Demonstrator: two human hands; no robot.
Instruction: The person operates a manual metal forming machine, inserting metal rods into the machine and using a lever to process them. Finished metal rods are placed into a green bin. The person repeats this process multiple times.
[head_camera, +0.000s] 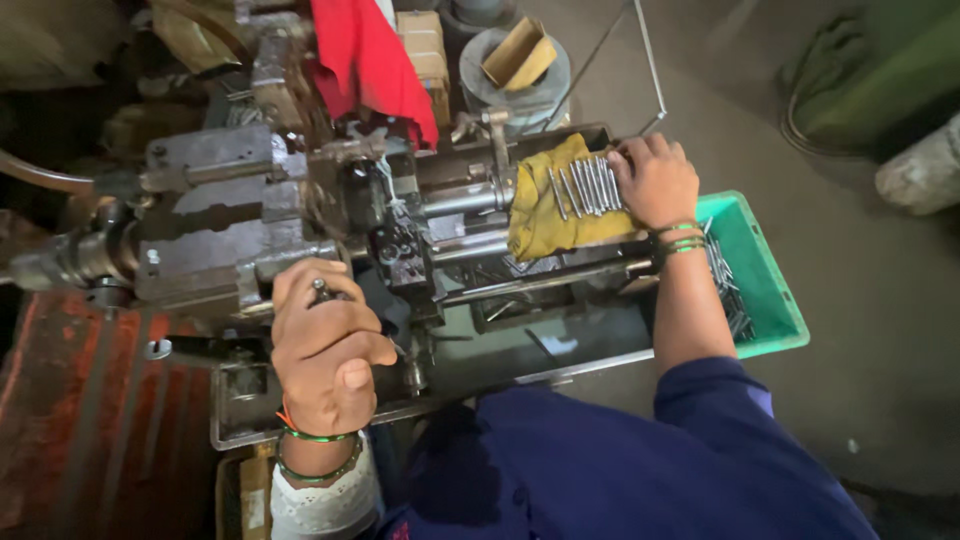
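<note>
The person stands over a small, oily lathe-like machine (330, 220), and everything here is best placed against it. The left hand (325, 350) is clenched around a metal lever handle (320, 291) at the near front of the machine, thumb folded over the fist, so the grip looks firm and full-palmed. The right hand (655, 180) lies at the machine's right end, fingers spread and pressing on a row of thin metal rods (585, 187) that rest side by side on a yellow cloth (540, 215) draped over the machine bed; it touches them from above, and whether any single rod is pinched between the fingers cannot be told from this angle. The rods look stiff, light each on its own, smooth and probably slick with oil, so they would likely roll or slip; the cloth seems to keep them from sliding, and a rod would best be taken near its middle between thumb and fingertips. Just beyond the machine's right end a green plastic crate (775, 290) holds more such rods in a loose heap. A red cloth (370, 55) hangs at the machine's far side, next to a cardboard piece (520, 55) on a round grey part.
</note>
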